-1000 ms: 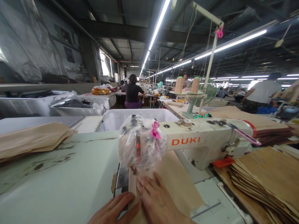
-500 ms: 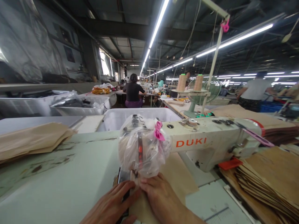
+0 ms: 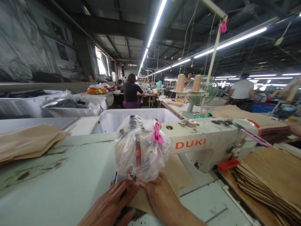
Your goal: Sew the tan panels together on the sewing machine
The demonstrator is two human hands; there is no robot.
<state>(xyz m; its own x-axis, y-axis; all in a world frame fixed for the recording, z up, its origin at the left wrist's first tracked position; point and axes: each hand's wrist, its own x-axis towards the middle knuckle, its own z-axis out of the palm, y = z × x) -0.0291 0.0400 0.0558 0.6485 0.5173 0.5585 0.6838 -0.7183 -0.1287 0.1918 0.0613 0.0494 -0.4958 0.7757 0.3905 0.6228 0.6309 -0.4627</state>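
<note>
A beige fabric piece (image 3: 141, 200) lies under the head of a white sewing machine (image 3: 218, 141), and more of it shows behind my right hand. My left hand (image 3: 109, 201) rests at the left of the fabric, its fingers stretched toward the needle area and its thumb apart. Close beside it, my right hand (image 3: 164, 197) presses and grips the fabric, fingers held together, their tips partly under the plastic bag. This clear plastic bag (image 3: 145, 153), tied with a pink ribbon (image 3: 158, 132), wraps the machine head. The needle is hidden.
Beige pieces (image 3: 28, 141) lie on the left. Right of the machine are a brown stack (image 3: 275, 172), a red block (image 3: 228, 164) and pink-handled scissors (image 3: 256, 136). Behind stand a white bin (image 3: 141, 113), thread cones (image 3: 180, 82) and a fan (image 3: 191, 106). Co-workers are farther off.
The fabric has moved away from me under the machine head, with its near end now visible between my hands. The view has shifted slightly; a person's hand appears at far right.
</note>
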